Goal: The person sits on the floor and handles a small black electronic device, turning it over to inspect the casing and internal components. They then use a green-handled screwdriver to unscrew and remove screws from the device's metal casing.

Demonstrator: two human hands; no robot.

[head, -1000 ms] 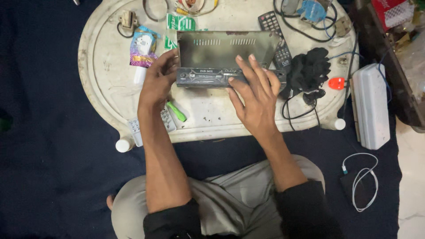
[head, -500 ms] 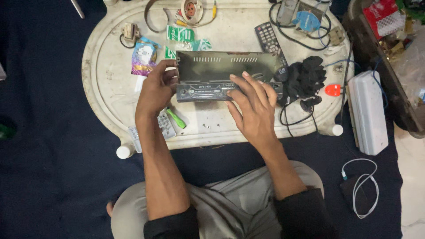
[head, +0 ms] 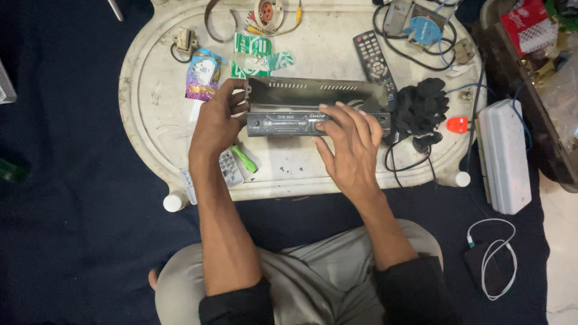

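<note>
Both hands are on the player (head: 301, 102), a dark metal box sitting mid-table (head: 150, 114) with its front panel facing the person. The left hand (head: 218, 120) is gripping its left end, fingers curled over the corner. The right hand (head: 350, 147) is lying spread across the front panel, fingertips resting along the top edge. Behind the player, green packets (head: 253, 45) are lying, with a remote (head: 373, 57) off to the right. A black glove (head: 421, 108) is sitting just beside the right end. A green screwdriver (head: 245, 159) is lying under the left wrist.
</note>
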